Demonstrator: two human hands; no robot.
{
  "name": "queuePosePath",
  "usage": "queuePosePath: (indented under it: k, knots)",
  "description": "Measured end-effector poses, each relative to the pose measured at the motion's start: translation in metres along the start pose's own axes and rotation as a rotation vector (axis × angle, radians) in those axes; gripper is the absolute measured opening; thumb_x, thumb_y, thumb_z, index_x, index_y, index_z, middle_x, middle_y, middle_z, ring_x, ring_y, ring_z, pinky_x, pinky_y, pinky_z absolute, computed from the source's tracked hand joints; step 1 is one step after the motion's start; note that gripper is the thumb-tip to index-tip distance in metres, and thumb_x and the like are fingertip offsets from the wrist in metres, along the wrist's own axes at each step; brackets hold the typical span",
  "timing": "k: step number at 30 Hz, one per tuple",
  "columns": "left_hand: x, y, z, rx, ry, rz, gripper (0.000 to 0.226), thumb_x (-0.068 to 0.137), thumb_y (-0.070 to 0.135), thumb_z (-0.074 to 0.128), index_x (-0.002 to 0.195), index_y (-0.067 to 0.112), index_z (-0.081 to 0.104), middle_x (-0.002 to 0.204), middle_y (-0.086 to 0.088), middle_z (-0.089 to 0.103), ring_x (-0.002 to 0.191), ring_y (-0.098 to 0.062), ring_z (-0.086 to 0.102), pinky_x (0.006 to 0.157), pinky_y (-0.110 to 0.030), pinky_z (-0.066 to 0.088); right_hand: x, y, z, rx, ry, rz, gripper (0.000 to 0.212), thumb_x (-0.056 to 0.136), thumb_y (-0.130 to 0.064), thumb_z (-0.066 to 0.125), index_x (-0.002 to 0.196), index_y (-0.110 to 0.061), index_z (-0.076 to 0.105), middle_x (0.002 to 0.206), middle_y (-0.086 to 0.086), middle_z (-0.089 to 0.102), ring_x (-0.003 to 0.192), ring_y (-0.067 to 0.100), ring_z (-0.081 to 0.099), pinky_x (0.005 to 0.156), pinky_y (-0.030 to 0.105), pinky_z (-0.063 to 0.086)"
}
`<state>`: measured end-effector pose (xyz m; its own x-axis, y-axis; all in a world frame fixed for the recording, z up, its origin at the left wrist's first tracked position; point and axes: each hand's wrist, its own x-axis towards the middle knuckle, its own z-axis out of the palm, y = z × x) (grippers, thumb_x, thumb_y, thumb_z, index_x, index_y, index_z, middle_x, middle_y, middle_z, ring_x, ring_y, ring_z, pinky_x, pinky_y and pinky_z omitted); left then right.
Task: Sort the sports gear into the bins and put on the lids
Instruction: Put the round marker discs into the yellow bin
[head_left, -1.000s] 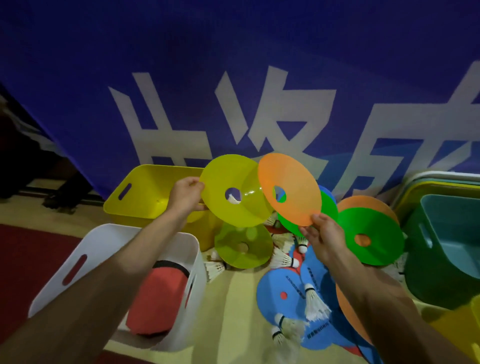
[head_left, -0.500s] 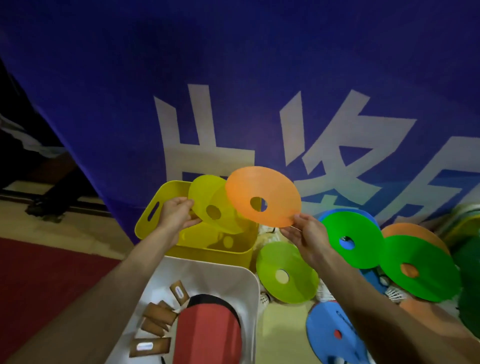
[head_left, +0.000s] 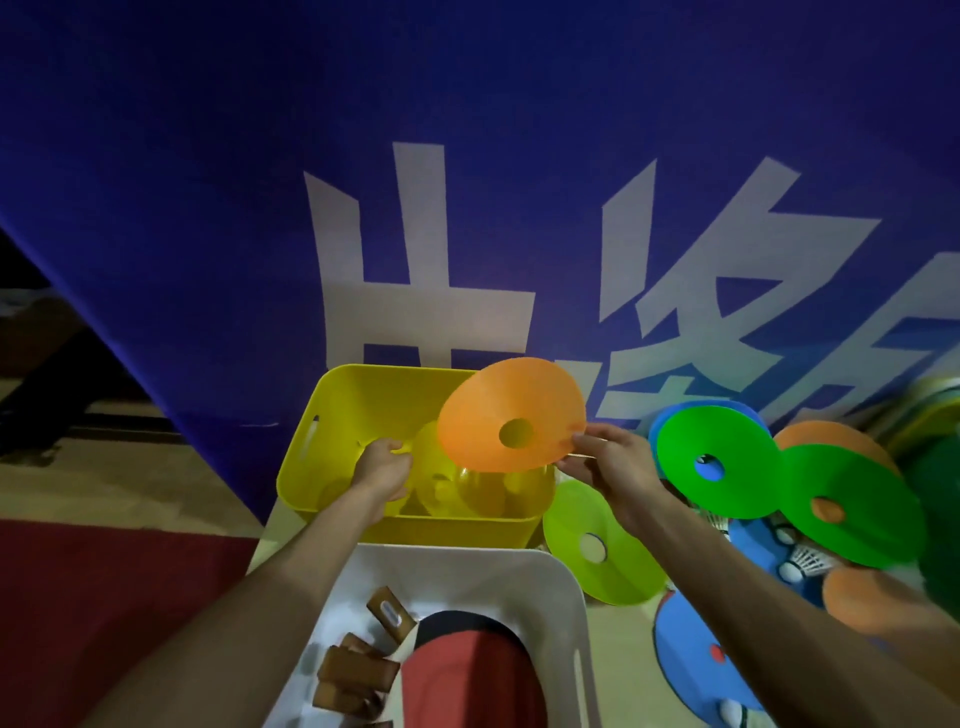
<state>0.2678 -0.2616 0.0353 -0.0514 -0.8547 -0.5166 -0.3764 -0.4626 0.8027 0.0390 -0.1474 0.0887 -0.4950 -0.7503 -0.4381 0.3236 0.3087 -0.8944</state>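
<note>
Orange disc (head_left: 498, 400) hangs tilted over the yellow bin (head_left: 332, 415), pinched at its edge by the right hand (head_left: 613, 467); so slight a pinch may drop it outside. Left hand (head_left: 382, 467) sits inside the bin, grip unclear.

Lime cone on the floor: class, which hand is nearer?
Right. The right hand, pinching the orange cone, hovers just above the lime cone; the left hand is farther left, holding a yellow cone in the yellow bin.
</note>
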Motion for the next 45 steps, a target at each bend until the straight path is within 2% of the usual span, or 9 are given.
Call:
queuePosePath:
  k: [4,10,19,22,24,28,32,36,45]
  knots:
    - [-0.004,0.004,-0.015,0.092,0.062,0.122,0.045,0.089,0.008,0.052,0.133,0.011,0.051,0.128,-0.011,0.058,0.113,-0.030,0.056,0.096,-0.037,0.046,0.006,0.009,0.015,-0.129,0.007,0.003,0.021,0.089,-0.001,0.060,0.111,0.000,0.062,0.092,0.018,0.071,0.067,0.022,0.070,0.071,0.034,0.059]
    - [-0.023,0.014,-0.043,-0.103,0.091,0.224,0.031,0.091,0.007,0.053,0.119,0.016,0.061,0.117,-0.003,0.063,0.109,-0.020,0.058,0.101,-0.041,0.047,0.018,0.017,0.046,-0.306,0.032,0.031,0.033,0.088,-0.005,0.064,0.121,-0.006,0.058,0.100,0.020,0.070,0.068,0.025,0.071,0.076,0.041,0.060]
    - [-0.046,0.014,-0.067,-0.208,0.080,0.310,0.017,0.095,0.009,0.052,0.106,0.016,0.063,0.112,-0.008,0.064,0.102,-0.020,0.064,0.089,-0.034,0.052,0.017,0.028,0.089,-0.570,-0.039,0.059,0.029,0.091,-0.007,0.061,0.119,-0.008,0.057,0.095,0.014,0.068,0.064,0.018,0.066,0.068,0.031,0.058]
    - [-0.050,0.012,-0.069,-0.192,0.072,0.316,0.016,0.095,0.009,0.053,0.104,0.017,0.064,0.112,-0.007,0.065,0.102,-0.018,0.064,0.091,-0.034,0.052,0.021,0.037,0.097,-0.687,-0.074,0.073,0.020,0.089,-0.001,0.058,0.110,0.001,0.060,0.079,0.013,0.068,0.075,0.027,0.069,0.081,0.042,0.058]
    - [-0.050,0.011,-0.069,-0.169,0.069,0.329,0.015,0.095,0.012,0.054,0.100,0.021,0.064,0.111,-0.006,0.066,0.101,-0.017,0.064,0.093,-0.037,0.052,0.023,0.041,0.099,-0.784,-0.086,0.042,0.023,0.085,0.001,0.060,0.106,0.009,0.064,0.085,0.017,0.072,0.086,0.033,0.070,0.086,0.048,0.055]
    - [-0.053,0.016,-0.063,-0.134,0.053,0.352,0.018,0.095,0.014,0.054,0.090,0.029,0.064,0.107,-0.003,0.066,0.098,-0.016,0.065,0.095,-0.041,0.051,0.026,0.037,0.092,-0.890,-0.117,-0.016,0.034,0.081,-0.001,0.065,0.114,0.001,0.064,0.099,0.017,0.072,0.092,0.033,0.069,0.089,0.047,0.055]
    - [-0.061,0.027,-0.048,-0.119,0.011,0.379,0.016,0.095,0.013,0.053,0.093,0.026,0.063,0.109,-0.005,0.066,0.098,-0.016,0.065,0.096,-0.042,0.051,0.018,0.018,0.074,-0.759,-0.097,-0.041,0.027,0.086,-0.002,0.059,0.112,-0.009,0.062,0.084,0.014,0.073,0.076,0.028,0.072,0.082,0.043,0.058]
    - [-0.074,0.035,-0.019,-0.084,-0.053,0.401,0.014,0.095,0.013,0.054,0.104,0.019,0.064,0.109,-0.006,0.067,0.098,-0.016,0.066,0.095,-0.038,0.052,0.004,-0.004,0.041,-0.592,-0.118,-0.098,0.021,0.089,0.000,0.056,0.109,-0.006,0.060,0.092,0.019,0.068,0.069,0.026,0.067,0.068,0.040,0.060]
    - [-0.119,0.056,0.065,-0.049,-0.251,0.441,0.019,0.092,0.002,0.050,0.105,0.011,0.061,0.091,-0.002,0.067,0.080,-0.013,0.064,0.075,-0.022,0.048,-0.002,-0.016,-0.075,-0.466,0.020,-0.088,0.020,0.092,0.001,0.050,0.108,-0.005,0.061,0.093,0.014,0.068,0.069,0.021,0.065,0.058,0.030,0.055]
